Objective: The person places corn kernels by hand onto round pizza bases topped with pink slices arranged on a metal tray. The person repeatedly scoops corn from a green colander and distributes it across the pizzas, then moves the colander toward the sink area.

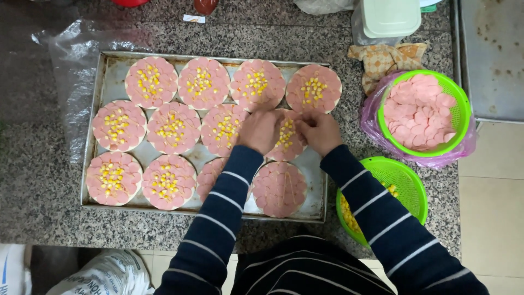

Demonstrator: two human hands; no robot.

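Note:
A metal baking tray [103, 76] on a speckled stone counter holds several round bases covered with pink sausage slices, most with yellow corn kernels in the middle. My left hand [260, 131] and my right hand [319, 133] rest together over one round base [286, 137] in the middle row at the right, fingers curled over its corn. Whether a hand pinches kernels I cannot tell. Below them lies a base [279, 188] with pink slices and no corn. My striped sleeves partly hide another base [210, 176].
A green basket [457, 98] lined with a pink bag holds pink sausage slices at the right. A second green basket [406, 183] with corn sits under my right forearm. A folded cloth [385, 59], a white plastic container [388, 19] and a clear plastic sheet [71, 65] lie around.

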